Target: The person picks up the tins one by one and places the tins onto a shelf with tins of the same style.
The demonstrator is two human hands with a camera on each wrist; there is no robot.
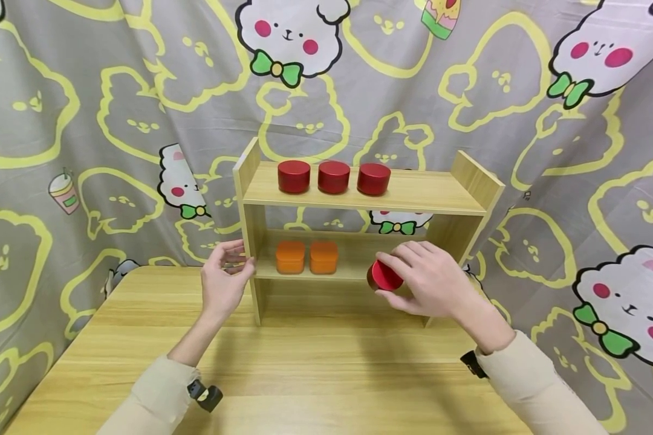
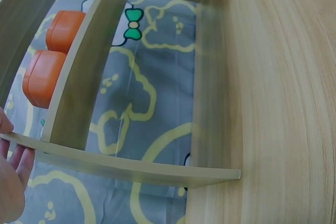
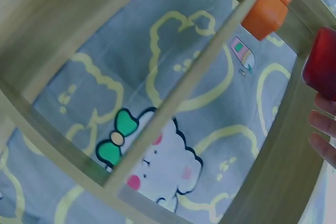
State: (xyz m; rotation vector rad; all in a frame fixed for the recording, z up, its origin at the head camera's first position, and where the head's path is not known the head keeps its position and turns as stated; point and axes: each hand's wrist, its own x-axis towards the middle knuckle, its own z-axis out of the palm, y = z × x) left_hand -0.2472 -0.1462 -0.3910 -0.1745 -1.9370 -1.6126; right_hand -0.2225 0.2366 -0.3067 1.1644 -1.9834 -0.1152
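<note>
My left hand (image 1: 223,278) grips the left side panel (image 2: 131,166) of a small wooden shelf (image 1: 419,190), thumb on one side and fingers on the other. In front of the shelf's right half, my right hand (image 1: 435,281) holds a round red tin (image 1: 385,278) between thumb and fingers. The tin is tilted, with a bright red round face turned toward the head view. Three more red tins (image 1: 334,177) stand in a row on the top board. Two orange boxes (image 1: 291,258) sit side by side on the middle board, toward its left end.
The shelf stands on a light wooden table (image 1: 315,374). Its right side panel (image 1: 476,178) rises beyond my right hand. A grey curtain (image 1: 207,151) with yellow outlines and cartoon faces hangs behind the shelf and along both sides.
</note>
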